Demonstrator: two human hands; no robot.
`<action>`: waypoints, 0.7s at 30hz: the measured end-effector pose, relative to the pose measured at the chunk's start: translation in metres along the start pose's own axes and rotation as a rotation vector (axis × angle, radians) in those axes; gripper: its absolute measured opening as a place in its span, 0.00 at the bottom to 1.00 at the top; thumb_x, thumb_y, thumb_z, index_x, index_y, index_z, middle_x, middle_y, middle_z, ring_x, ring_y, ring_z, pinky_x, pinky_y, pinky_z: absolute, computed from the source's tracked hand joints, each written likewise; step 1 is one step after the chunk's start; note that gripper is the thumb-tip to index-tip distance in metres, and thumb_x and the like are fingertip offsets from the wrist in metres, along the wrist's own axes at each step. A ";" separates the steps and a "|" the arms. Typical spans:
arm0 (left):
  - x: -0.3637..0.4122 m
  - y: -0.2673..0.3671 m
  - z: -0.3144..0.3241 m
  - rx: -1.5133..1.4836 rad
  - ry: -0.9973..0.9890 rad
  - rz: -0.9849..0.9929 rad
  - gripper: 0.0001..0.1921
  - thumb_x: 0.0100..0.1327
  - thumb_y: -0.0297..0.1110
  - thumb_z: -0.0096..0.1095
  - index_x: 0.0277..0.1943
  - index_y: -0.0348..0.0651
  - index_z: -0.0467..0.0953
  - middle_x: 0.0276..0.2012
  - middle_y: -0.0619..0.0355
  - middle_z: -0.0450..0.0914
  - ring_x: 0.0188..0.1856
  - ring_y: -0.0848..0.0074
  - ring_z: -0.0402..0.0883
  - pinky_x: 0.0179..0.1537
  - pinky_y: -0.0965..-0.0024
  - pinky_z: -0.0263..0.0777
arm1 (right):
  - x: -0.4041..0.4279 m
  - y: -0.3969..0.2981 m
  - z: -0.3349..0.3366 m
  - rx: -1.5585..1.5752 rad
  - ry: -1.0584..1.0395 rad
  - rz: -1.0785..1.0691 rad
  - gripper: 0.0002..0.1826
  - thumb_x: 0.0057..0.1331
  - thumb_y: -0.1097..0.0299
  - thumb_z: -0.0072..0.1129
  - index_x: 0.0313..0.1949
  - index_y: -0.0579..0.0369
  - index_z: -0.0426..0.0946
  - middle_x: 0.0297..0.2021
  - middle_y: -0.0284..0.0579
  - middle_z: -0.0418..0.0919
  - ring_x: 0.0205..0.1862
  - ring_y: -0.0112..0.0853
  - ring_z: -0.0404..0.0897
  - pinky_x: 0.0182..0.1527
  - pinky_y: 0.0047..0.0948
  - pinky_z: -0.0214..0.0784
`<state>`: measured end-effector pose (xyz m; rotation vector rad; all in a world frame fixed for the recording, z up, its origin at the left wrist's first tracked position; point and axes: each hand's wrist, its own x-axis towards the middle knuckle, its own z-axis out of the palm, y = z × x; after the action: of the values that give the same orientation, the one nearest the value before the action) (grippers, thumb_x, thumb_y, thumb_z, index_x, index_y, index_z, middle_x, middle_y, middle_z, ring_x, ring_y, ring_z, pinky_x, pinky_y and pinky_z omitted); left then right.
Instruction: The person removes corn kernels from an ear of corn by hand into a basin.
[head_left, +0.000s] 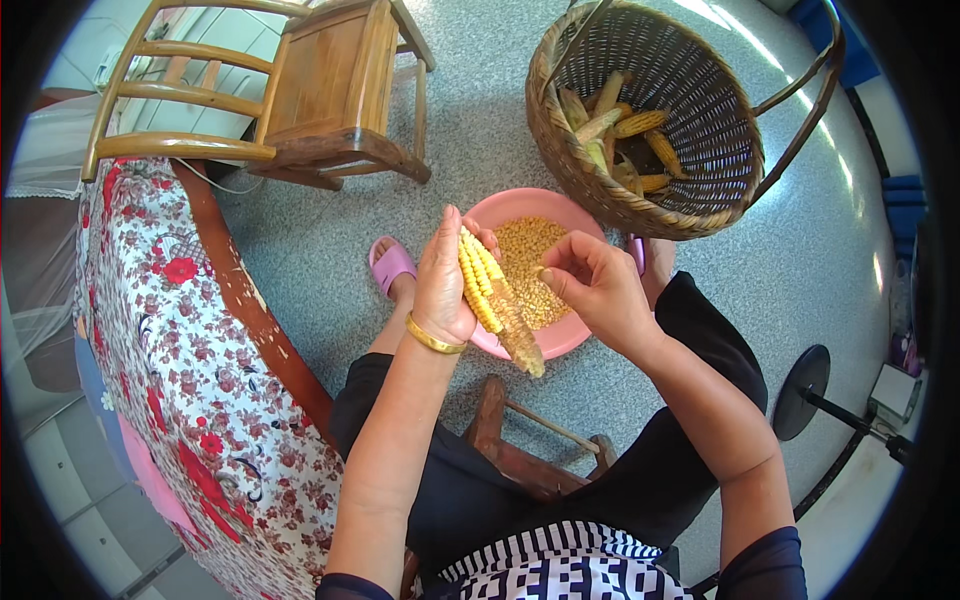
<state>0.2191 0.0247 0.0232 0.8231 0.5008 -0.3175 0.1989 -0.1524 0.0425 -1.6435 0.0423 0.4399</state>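
A partly shelled ear of corn lies tilted in my left hand, which wears a gold-coloured bangle. Rows of yellow kernels cover its upper part and one side; the lower end is bare cob. Just to the right, apart from the ear, my right hand pinches thumb and forefinger together on a small yellow bit that looks like a corn kernel. Below both hands, a pink plastic basin on the floor holds a layer of loose corn kernels.
Beyond the basin stands a handled wicker basket containing several corn ears and cobs. A wooden chair is at upper left, a bed with a floral cover at left. Between my legs is a wooden stool; a round black stand base is at right.
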 end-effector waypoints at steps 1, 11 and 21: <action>0.001 0.000 -0.001 0.000 -0.001 0.000 0.15 0.65 0.50 0.51 0.32 0.47 0.68 0.26 0.59 0.74 0.28 0.78 0.73 0.31 0.76 0.70 | -0.001 -0.001 0.000 -0.170 0.037 -0.069 0.09 0.60 0.70 0.58 0.36 0.61 0.72 0.27 0.36 0.75 0.29 0.21 0.73 0.34 0.21 0.66; 0.002 -0.006 -0.006 -0.026 0.041 -0.027 0.14 0.65 0.47 0.54 0.32 0.44 0.68 0.26 0.58 0.73 0.29 0.74 0.73 0.33 0.73 0.71 | -0.012 -0.010 0.018 -0.690 0.061 -0.545 0.22 0.51 0.77 0.54 0.49 0.59 0.70 0.38 0.49 0.74 0.41 0.42 0.75 0.43 0.35 0.68; 0.004 -0.009 -0.009 -0.045 0.033 -0.021 0.15 0.66 0.47 0.52 0.33 0.45 0.68 0.27 0.58 0.73 0.29 0.75 0.73 0.32 0.73 0.71 | -0.018 -0.003 0.026 -0.872 -0.047 -0.780 0.24 0.51 0.70 0.55 0.49 0.63 0.70 0.43 0.46 0.70 0.39 0.36 0.73 0.41 0.32 0.68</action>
<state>0.2162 0.0259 0.0103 0.7809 0.5458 -0.3113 0.1766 -0.1314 0.0497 -2.3080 -0.9087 -0.1492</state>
